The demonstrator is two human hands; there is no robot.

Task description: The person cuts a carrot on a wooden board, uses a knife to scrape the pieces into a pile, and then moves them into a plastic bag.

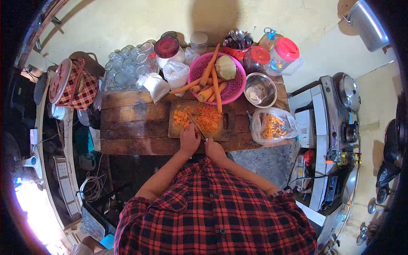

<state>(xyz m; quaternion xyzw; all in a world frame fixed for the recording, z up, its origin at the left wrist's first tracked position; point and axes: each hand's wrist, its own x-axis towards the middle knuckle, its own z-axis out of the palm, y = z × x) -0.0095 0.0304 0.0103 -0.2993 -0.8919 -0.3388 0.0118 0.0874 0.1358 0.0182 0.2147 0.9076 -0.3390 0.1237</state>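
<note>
A wooden cutting board (175,131) lies near the front edge of the wooden table. Orange carrot slices (182,116) are on its left part, and a heap of thin carrot strips (209,119) on its right. My right hand (215,150) is closed around the handle of a knife (198,129), whose blade slants up and left over the board. My left hand (189,139) presses down beside the blade, fingers bunched at the lower edge of the carrot slices. The fingertips mostly cover what lies under them.
Behind the board stands a pink basket (241,87) with whole carrots (207,93) and a pale round vegetable (225,68). To the right are a steel bowl (272,94) and a plastic bag (287,127) of carrot pieces. Glasses (127,70), white bags (176,74) and red-lidded jars (260,55) line the back.
</note>
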